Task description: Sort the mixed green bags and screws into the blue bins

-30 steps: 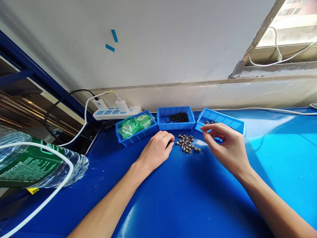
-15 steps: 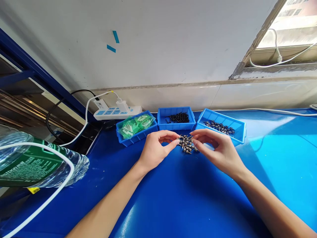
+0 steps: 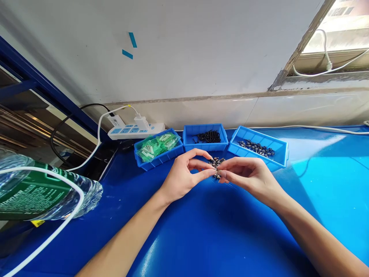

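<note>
My left hand (image 3: 184, 174) reaches in from the left, its thumb and fingers pinched over a small metal screw that is mostly hidden. Opposite it, my right hand (image 3: 253, 177) is closed in a pinch, and its fingertips meet the left thumb at that same screw. Just behind the fingertips lies a small pile of metal screws (image 3: 216, 160) on the blue table, partly covered by the hands. Beyond it, a blue bin (image 3: 205, 146) holds black screws (image 3: 209, 136). The right bin (image 3: 281, 152) contains more metal screws (image 3: 256, 147).
At the left, a third blue bin (image 3: 161, 159) holds green plastic packets (image 3: 158, 144). A white power strip (image 3: 135, 130) with cables lies behind it. A large water bottle (image 3: 43, 192) and white cable (image 3: 73, 215) take up the left edge. The wall (image 3: 196, 50) rises behind the bins.
My hands have come closer together, from either side of the screw pile to fingertips meeting in front of it. The right hand moved left and slightly down. The bins stay put.
</note>
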{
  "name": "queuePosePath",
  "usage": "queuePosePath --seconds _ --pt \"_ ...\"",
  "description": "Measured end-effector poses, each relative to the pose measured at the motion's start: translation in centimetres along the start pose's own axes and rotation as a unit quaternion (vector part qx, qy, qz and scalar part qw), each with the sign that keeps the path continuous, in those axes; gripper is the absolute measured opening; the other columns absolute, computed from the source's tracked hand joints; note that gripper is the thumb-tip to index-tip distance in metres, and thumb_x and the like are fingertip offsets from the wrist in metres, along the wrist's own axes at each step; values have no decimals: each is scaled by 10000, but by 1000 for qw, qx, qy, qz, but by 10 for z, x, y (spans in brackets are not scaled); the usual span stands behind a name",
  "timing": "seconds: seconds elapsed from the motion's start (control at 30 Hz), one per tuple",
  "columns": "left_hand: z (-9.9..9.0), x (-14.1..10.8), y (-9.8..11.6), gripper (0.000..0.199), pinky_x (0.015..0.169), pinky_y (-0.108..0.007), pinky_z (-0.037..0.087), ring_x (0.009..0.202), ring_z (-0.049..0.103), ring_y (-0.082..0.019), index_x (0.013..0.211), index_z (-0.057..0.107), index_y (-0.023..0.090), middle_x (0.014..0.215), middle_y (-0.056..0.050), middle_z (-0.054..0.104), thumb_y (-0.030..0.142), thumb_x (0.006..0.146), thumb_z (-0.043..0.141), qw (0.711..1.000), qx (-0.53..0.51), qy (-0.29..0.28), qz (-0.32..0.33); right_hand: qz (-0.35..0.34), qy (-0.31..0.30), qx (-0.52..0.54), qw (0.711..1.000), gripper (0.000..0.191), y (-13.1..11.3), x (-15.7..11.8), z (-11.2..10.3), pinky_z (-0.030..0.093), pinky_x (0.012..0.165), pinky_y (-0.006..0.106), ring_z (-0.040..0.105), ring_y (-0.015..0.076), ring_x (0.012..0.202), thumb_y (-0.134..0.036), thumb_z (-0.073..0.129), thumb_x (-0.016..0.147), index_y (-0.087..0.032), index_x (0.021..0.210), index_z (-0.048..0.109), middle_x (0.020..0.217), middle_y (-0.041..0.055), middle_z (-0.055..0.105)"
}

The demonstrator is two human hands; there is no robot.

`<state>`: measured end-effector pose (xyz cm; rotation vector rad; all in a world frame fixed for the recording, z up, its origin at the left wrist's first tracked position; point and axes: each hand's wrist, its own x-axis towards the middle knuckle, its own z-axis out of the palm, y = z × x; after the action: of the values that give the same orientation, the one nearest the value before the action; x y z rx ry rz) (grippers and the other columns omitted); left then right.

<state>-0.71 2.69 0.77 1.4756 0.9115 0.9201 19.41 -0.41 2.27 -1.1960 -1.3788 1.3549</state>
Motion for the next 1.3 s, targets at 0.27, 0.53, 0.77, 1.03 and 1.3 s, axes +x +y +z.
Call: queuePosePath --seconds 0.27,0.53,0.77,1.03,1.3 --pt "-11 4 -20 151 1028 -426 595 1136 737 -263 1041 808 171 1176 -104 807 137 953 690 915 332 6 229 -140 199 -133 961 89 -1 0 -12 571 572 289 694 182 597 -294 803 719 -227 722 743 685 18 747" --pt "-16 4 -30 186 910 -380 645 1000 763 -237 1048 796 176 1056 -78 823 77 925 696 869 425 -13 254 -160 393 -252 869 172 -1 1 -27 537 593 320 664 175 603 -296 724 742 -247 907 734 747 3 719" --pt "-17 3 -24 139 874 -365 632 956 751 -232 994 781 171 1006 -66 811 86 942 685 869 425 -49 249 -191 315 -248 896 162 3 -1 -12 528 557 294 650 156 623 -300 710 813 -251 966 719 808 7 723" --pt "-14 2 -21 210 818 -291 614 871 729 -175 1094 781 156 1044 -86 726 104 991 606 899 382 4 212 -202 279 -248 905 118 6 0 -10 552 599 296 646 143 610 -280 689 867 -231 969 720 817 15 733" --pt "1 1 -7 145 785 -262 599 832 770 -170 994 690 200 876 -9 796 199 867 759 990 92 49 94 -169 76 -213 959 129 3 -1 -3 598 621 302 703 179 649 -316 687 877 -215 922 752 767 32 780"
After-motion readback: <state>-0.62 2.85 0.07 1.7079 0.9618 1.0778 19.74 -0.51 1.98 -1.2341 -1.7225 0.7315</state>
